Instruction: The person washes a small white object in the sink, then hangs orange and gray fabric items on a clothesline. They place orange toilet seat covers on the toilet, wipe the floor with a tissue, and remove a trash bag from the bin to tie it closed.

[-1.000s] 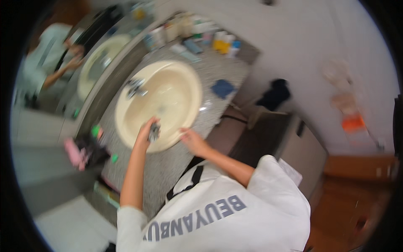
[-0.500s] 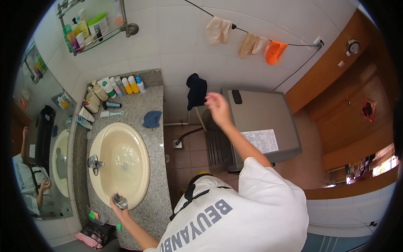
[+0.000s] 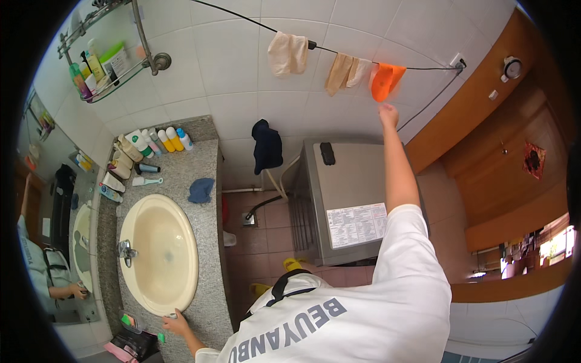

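Note:
My left hand (image 3: 176,323) is at the near rim of the cream oval sink (image 3: 189,260), fingers closed round a small grey crumpled cloth (image 3: 172,315) that is mostly hidden. My right arm stretches up over the grey top-lidded appliance (image 3: 357,181). My right hand (image 3: 388,115) is just under an orange piece (image 3: 382,85) hanging folded on the black cord. Its fingers look drawn together; I cannot tell whether they touch the orange piece. Beside it on the cord hang a tan cloth (image 3: 339,74) and a cream cloth (image 3: 288,54).
A blue cloth (image 3: 201,190) lies on the granite counter (image 3: 209,242). Bottles (image 3: 145,143) and tubes line its back corner. A dark cloth (image 3: 267,147) hangs on the wall beside the appliance. A black remote-like object (image 3: 327,153) and a printed sheet (image 3: 357,225) are on the lid.
My right hand has risen rightward from beside the appliance to below the orange piece. My left hand has lowered the grey cloth to the sink's near rim. The view has shifted.

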`<state>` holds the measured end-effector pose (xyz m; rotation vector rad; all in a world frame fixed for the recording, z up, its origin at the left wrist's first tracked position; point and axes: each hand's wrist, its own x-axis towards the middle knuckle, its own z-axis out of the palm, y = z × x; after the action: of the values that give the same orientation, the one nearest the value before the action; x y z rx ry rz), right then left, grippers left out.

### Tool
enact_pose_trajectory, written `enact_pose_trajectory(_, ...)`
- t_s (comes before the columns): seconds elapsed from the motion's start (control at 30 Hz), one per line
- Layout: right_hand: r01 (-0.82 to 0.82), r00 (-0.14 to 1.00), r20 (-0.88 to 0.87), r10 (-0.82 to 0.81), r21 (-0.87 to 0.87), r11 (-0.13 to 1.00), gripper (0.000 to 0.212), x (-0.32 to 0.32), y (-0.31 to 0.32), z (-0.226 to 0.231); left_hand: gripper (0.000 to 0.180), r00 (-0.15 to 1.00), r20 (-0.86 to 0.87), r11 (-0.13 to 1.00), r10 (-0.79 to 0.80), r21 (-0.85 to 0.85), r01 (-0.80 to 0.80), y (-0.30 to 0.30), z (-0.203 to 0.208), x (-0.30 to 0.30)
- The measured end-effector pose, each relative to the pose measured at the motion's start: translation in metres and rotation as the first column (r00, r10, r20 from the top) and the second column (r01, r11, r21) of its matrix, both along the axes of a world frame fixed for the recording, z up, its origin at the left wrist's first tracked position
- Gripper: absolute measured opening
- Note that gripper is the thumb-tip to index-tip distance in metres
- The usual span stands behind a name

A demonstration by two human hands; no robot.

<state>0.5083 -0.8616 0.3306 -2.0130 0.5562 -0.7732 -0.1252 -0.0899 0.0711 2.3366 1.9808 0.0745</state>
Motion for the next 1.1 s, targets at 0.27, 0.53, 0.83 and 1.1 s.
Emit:
enact_pose_trajectory(0.27,0.035,0.993,-0.104,-0.057,-0.198,0.98,0.048,0.06,-0.049,-0.009,0.076,0.983,-0.051,0.878,0.178,0.459,-0.135,-0.054,0.036,-0.012)
enact_pose_trajectory(0.53,-0.236,0.939,0.232,0.255,-0.106,0.966,0.026,0.06,-0.021,0.0,0.06,0.979,0.086,0.62,0.184,0.762,-0.184,-0.054,0.094,-0.049)
enact_pose_trajectory(0.83,-0.429,0.882,0.317,0.348,0.238,0.871,0.03,0.013,-0.027,0.072,0.048,0.837,0.326,0.574,-0.439,0.819,-0.018,-0.052,0.138,0.073)
enact_pose_trajectory(1.1,-0.821,0.568,0.701,0.431,0.515,0.245,0.029,-0.078,0.009,0.203,0.032,0.17,0.616,0.607,-0.769,0.62,0.497,-0.201,0.242,0.246)
